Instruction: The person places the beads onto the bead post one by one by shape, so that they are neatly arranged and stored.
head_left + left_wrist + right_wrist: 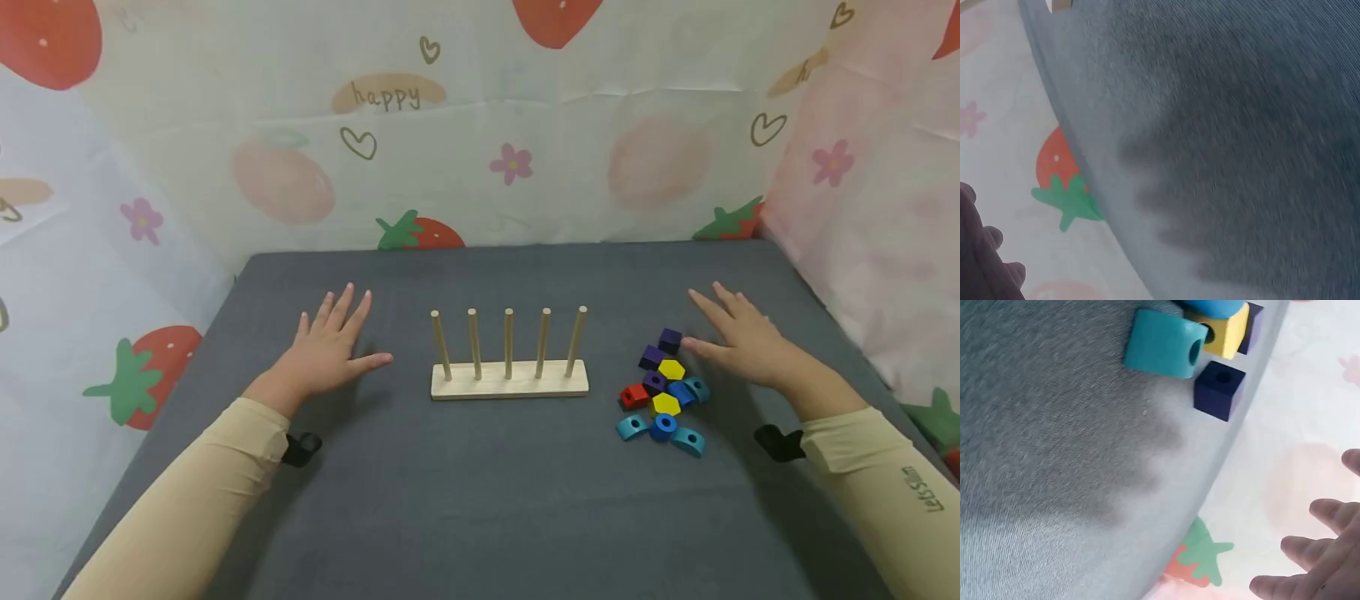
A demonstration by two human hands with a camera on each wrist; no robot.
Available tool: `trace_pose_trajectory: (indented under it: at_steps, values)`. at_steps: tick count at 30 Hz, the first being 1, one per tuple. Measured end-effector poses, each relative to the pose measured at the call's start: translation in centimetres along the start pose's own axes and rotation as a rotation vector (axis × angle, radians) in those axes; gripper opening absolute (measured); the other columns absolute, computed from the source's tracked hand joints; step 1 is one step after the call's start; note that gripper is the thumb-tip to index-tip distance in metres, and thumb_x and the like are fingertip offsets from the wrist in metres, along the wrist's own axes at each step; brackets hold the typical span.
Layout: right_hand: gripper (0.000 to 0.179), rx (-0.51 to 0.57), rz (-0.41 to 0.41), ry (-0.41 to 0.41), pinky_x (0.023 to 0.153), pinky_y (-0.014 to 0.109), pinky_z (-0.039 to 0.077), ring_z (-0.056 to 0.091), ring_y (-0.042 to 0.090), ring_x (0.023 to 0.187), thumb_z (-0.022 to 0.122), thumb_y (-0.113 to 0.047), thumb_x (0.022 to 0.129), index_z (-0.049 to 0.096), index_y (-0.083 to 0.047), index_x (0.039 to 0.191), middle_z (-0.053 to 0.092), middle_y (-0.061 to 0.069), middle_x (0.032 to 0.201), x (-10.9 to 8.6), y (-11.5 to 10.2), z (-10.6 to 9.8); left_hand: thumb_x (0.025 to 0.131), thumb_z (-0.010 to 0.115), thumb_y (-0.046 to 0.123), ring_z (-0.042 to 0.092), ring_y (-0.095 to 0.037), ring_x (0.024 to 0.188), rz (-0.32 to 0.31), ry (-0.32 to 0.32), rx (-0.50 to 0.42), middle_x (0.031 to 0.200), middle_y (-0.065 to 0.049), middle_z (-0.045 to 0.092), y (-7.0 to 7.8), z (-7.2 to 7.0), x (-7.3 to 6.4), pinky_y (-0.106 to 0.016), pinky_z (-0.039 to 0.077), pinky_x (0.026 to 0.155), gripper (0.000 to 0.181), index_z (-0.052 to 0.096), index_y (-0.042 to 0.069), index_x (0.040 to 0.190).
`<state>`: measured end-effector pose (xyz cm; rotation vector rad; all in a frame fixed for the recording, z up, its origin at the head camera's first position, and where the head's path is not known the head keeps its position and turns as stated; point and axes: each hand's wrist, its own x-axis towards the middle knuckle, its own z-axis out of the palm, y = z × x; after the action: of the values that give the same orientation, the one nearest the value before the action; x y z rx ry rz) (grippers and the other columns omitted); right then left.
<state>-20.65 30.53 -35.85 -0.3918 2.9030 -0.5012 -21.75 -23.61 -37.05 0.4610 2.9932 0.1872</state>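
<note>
My left hand (322,354) hovers left of the wooden peg stand with its fingers spread and nothing in them. On the right, my right hand (742,337) is held over the table beside the pile of beads, fingers apart and holding nothing. The peg stand (510,383) has several bare upright pegs in a row on a flat base. Among the beads are a red bead (634,396), a yellow hexagonal bead (664,405), a blue round bead (663,427) and a teal curved bead (688,442). A dark purple cube (1219,390) shows a hole in the right wrist view.
A grey cloth covers the table (450,500). Behind and at both sides hangs a printed curtain (480,125) with strawberries, hearts and flowers. Each wrist carries a black camera mount, such as the left mount (302,450).
</note>
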Motion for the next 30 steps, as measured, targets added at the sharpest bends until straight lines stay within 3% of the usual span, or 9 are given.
trace_pose_trajectory:
  at_steps: [7,12,18,24,30]
  values:
    - [0.080,0.171,-0.010,0.000,0.095,0.073,0.007,-0.009,0.045,0.133,0.049,-0.045,0.092,-0.001,-0.020,0.148,-0.015,0.016,0.150,-0.3,0.0,-0.2,0.077,0.043,0.074,-0.008,-0.036,0.137,0.040,0.009,-0.080,0.152,-0.014,-0.010,0.9,1.1,1.2,-0.063,0.004,0.105,0.103,-0.006,0.016,0.147]
    - [0.076,0.255,-0.010,0.007,0.096,0.072,0.008,-0.006,0.044,0.134,0.049,-0.039,0.094,0.001,-0.017,0.148,-0.012,0.018,0.150,-0.5,0.2,0.2,0.075,0.051,0.070,-0.008,-0.037,0.137,0.081,0.006,-0.184,0.151,-0.016,-0.009,1.5,2.2,1.7,-0.060,0.009,0.106,0.107,-0.006,0.014,0.147]
    - [0.069,0.245,0.003,-0.022,0.097,0.070,0.012,0.006,0.049,0.132,0.047,-0.041,0.094,0.020,-0.004,0.145,0.007,0.028,0.147,-0.8,0.6,0.7,0.074,0.063,0.060,-0.004,-0.032,0.138,0.121,0.002,-0.364,0.152,-0.014,-0.008,2.4,3.6,2.3,-0.056,0.014,0.107,0.112,-0.012,0.018,0.146]
    - [0.064,0.241,0.037,-0.061,0.095,0.066,0.024,0.023,0.048,0.126,0.048,-0.041,0.093,0.030,-0.002,0.141,0.022,0.028,0.142,-0.9,1.5,2.2,0.070,0.074,0.049,0.004,-0.028,0.139,0.172,-0.011,-0.486,0.152,-0.014,0.001,3.5,5.1,2.7,-0.048,0.016,0.110,0.117,-0.008,0.014,0.146]
    - [0.063,0.270,0.056,-0.095,0.090,0.060,0.038,0.039,0.046,0.118,0.057,-0.038,0.089,0.037,-0.001,0.136,0.035,0.028,0.135,-1.2,2.3,3.5,0.066,0.082,0.025,0.025,-0.031,0.134,0.165,-0.053,-0.698,0.151,-0.014,0.010,4.2,6.3,2.9,-0.042,0.036,0.101,0.117,-0.002,0.016,0.148]
